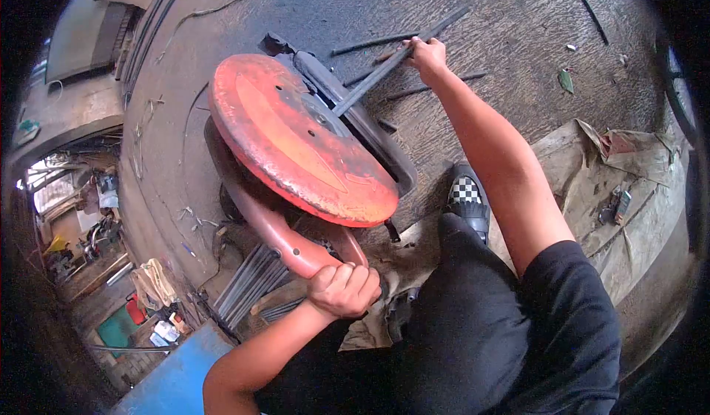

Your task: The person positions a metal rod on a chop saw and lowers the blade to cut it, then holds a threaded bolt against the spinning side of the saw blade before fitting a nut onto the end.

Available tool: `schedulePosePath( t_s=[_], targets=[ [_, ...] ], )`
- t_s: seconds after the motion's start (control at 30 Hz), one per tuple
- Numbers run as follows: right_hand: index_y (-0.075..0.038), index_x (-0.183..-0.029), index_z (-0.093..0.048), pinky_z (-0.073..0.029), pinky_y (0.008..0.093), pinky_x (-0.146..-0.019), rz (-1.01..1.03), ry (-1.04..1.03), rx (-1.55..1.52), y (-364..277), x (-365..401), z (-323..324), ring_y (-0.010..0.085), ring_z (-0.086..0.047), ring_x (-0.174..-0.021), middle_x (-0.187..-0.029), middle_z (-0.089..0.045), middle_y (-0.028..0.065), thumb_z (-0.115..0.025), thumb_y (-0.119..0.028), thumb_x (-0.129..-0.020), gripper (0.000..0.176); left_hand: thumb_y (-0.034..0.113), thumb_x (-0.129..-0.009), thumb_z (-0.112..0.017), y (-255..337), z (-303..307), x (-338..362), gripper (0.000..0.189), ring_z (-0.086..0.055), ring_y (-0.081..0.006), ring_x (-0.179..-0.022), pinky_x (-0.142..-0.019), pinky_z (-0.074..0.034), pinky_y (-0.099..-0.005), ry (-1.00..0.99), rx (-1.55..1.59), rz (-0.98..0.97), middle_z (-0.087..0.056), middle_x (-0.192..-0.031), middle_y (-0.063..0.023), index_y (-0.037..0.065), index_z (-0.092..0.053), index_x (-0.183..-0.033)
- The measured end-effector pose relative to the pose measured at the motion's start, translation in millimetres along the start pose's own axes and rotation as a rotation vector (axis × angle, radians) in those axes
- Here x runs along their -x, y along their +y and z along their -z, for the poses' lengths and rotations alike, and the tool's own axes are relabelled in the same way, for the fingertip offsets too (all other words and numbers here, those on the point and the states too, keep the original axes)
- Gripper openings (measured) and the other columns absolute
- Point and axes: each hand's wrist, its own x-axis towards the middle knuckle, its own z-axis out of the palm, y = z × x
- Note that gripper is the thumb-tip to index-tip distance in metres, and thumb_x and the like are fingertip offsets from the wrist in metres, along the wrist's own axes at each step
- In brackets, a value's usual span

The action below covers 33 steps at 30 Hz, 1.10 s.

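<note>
A cut-off saw with a worn red blade guard [303, 141] stands low in front of me. My left hand [344, 291] is closed around the end of its reddish handle arm [270, 219]. My right hand [427, 54] grips a grey metal bar [377, 79], which slants from the upper right down to the far side of the guard. The bar's near end meets the dark saw base [370, 134] beside the guard. Most of the blade is hidden under the guard.
Cut metal rods [436, 86] lie on the dirty floor around the bar. A bundle of thin metal lengths [251, 282] sits left of my left hand. Crumpled sacking [599, 171] spreads at the right, near my checkered shoe [466, 191]. A blue panel [174, 378] is at lower left.
</note>
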Motion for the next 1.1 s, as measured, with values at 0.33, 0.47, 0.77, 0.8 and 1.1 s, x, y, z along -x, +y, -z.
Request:
schedulePosePath(
  t_s=[0.33, 0.47, 0.77, 0.8, 1.1],
  targets=[
    [0.007, -0.1, -0.049, -0.049, 0.0342, -0.054, 0.086, 0.116, 0.135, 19, -14, -2, 0.0214, -0.063, -0.068, -0.083, -0.068, 0.0133, -0.057, -0.015, -0.088, 0.026, 0.026, -0.075, -0.053, 3, -1, -3, 0.013, -0.046, -0.0096, -0.054, -0.053, -0.028, -0.0287, 0.027, -0.006, 0.003, -0.041, -0.059, 0.0044, 0.016, -0.055, -0.067],
    [0.007, -0.099, -0.049, -0.051, 0.0347, -0.057, 0.02, 0.096, 0.01, -7, 12, -4, 0.0223, -0.063, -0.07, -0.082, -0.068, 0.013, -0.057, -0.016, -0.088, 0.028, 0.027, -0.076, -0.052, 4, -2, -2, 0.016, -0.045, -0.0121, -0.052, -0.053, -0.028, -0.0299, 0.016, -0.006, 0.024, -0.041, -0.056, 0.0027, 0.016, -0.06, -0.068],
    [0.008, -0.1, -0.05, -0.052, 0.0349, -0.055, -0.021, 0.063, 0.01, 4, -2, 0, 0.023, -0.063, -0.069, -0.087, -0.065, 0.0173, -0.058, -0.018, -0.087, 0.029, 0.029, -0.079, -0.05, 4, -1, -1, 0.019, -0.045, -0.0124, -0.052, -0.054, -0.028, -0.0303, -0.007, 0.001, 0.026, -0.041, -0.057, 0.0024, 0.016, -0.059, -0.068],
    [0.008, -0.101, -0.05, -0.052, 0.0356, -0.054, 0.009, 0.068, 0.011, 11, -10, 1, 0.0234, -0.063, -0.07, -0.087, -0.064, 0.018, -0.058, -0.018, -0.087, 0.03, 0.029, -0.079, -0.05, 4, -1, -1, 0.019, -0.045, -0.0124, -0.052, -0.054, -0.028, -0.0302, -0.001, 0.001, 0.024, -0.041, -0.057, 0.0024, 0.016, -0.059, -0.068],
    [0.002, -0.102, -0.047, -0.058, 0.0429, -0.056, -0.106, -0.064, -0.31, -18, 17, 8, 0.0268, -0.063, -0.078, -0.088, -0.058, 0.0128, -0.054, -0.011, -0.088, 0.02, 0.031, -0.085, -0.046, 4, -5, 1, 0.027, -0.045, -0.0122, -0.05, -0.05, -0.029, -0.029, 0.069, 0.004, 0.025, -0.042, -0.057, 0.0021, 0.015, -0.058, -0.066]
  ],
)
